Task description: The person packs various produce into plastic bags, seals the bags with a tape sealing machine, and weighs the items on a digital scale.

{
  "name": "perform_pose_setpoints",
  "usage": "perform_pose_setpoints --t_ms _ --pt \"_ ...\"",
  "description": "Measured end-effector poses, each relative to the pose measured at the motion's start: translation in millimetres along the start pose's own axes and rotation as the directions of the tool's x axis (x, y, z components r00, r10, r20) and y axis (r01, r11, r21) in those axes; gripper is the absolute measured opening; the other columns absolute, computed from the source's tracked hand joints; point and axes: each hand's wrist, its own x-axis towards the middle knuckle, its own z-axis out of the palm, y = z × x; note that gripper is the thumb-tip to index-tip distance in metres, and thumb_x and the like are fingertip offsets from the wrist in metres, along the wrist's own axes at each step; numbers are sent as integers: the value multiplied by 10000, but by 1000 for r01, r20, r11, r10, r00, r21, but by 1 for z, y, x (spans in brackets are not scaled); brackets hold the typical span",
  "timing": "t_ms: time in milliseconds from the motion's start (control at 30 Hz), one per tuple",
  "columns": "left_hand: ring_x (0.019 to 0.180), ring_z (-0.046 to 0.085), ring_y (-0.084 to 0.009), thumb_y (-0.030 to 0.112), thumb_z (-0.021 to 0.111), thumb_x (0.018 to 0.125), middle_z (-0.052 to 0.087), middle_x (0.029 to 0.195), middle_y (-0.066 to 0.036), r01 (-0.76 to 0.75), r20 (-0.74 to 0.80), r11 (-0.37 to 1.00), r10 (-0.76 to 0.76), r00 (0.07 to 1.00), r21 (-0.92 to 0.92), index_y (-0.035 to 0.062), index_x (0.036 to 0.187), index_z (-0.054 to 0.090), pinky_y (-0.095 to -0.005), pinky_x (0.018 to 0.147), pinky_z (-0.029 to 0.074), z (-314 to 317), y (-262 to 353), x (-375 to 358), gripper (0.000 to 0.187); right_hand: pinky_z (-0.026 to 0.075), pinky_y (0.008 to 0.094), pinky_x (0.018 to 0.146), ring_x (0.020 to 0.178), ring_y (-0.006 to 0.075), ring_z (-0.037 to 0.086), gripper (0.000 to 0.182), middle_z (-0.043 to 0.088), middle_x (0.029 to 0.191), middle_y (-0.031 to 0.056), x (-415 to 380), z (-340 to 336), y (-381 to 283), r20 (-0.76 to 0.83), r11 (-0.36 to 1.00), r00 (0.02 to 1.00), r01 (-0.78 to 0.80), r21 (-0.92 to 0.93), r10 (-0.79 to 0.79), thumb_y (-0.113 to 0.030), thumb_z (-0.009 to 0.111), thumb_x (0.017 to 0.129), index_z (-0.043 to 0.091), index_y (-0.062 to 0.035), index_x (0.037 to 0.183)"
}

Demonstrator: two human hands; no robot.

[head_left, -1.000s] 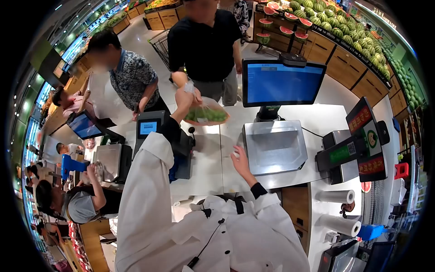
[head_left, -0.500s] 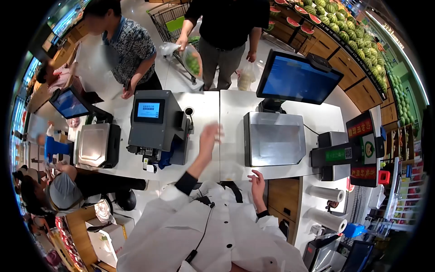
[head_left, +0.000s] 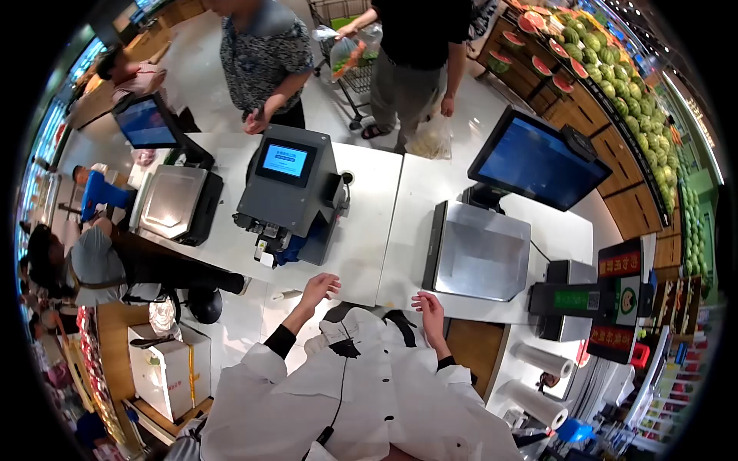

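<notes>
Left hand (head_left: pixel 318 289) of mine hangs just over the near edge of the table (head_left: pixel 367 223), fingers loosely curled and partly spread, holding nothing; my right hand (head_left: pixel 429 307) is raised by the same edge, half open, with nothing in it either. I'd judge this a pause between handlings, both hands drawn in close to my coat.

Closest to the right hand sits the scale (head_left: pixel 486 250), a little ahead and to the right. Its broad steel pan looks smooth and dull-bright, turned slightly askew to me. Touching it would take a short forward reach with the fingers opened out. Ahead and left of my left hand stands the grey machine (head_left: pixel 269 201), boxy, its small blue screen (head_left: pixel 284 160) lit, with workings exposed on the near side; reaching those calls for some care with the fingertips.

Behind the scale a large monitor (head_left: pixel 540 157) is tilted, its display too blurred to read. Across the table, a person in a dark top (head_left: pixel 425 34) has a bag of produce (head_left: pixel 350 58) in one hand and a pale bag (head_left: pixel 432 140) hanging from the other. Farther off, watermelons (head_left: pixel 619 88) are heaped on a wooden stand.
</notes>
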Motion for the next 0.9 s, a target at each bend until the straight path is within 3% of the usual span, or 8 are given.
perform_pose_setpoints --t_ms 167,300,667,900 --pt "801 607 -129 264 461 934 651 909 -57 -147 -8 987 147 989 -57 50 1050 596 -264 644 468 48 12 -5 278 464 264 743 834 146 616 212 654 971 75 21 -13 7 219 996 974 73 -54 -60 -155 465 956 556 -27 1097" --pt "819 604 -131 270 449 942 648 914 -57 -141 -16 983 140 990 -120 49 1046 599 -266 664 471 98 -4 -23 286 463 261 742 840 144 616 216 648 982 67 22 -41 1 334 988 941 104 -117 -60 -169 469 958 561 -36 1100" --pt "842 604 -132 233 437 937 643 969 -59 -69 -120 986 51 992 -151 34 1047 600 -254 702 469 186 -52 -80 280 461 251 698 795 125 607 196 657 927 67 18 -127 40 311 995 945 97 28 -101 -170 499 948 593 -31 1050" --pt "859 604 -136 291 460 939 636 966 -50 -114 -199 958 62 978 -262 61 996 619 -261 713 464 215 -65 -108 285 476 255 743 810 116 597 193 649 930 60 9 -131 46 469 989 870 138 60 -150 -159 505 949 584 -29 1068"
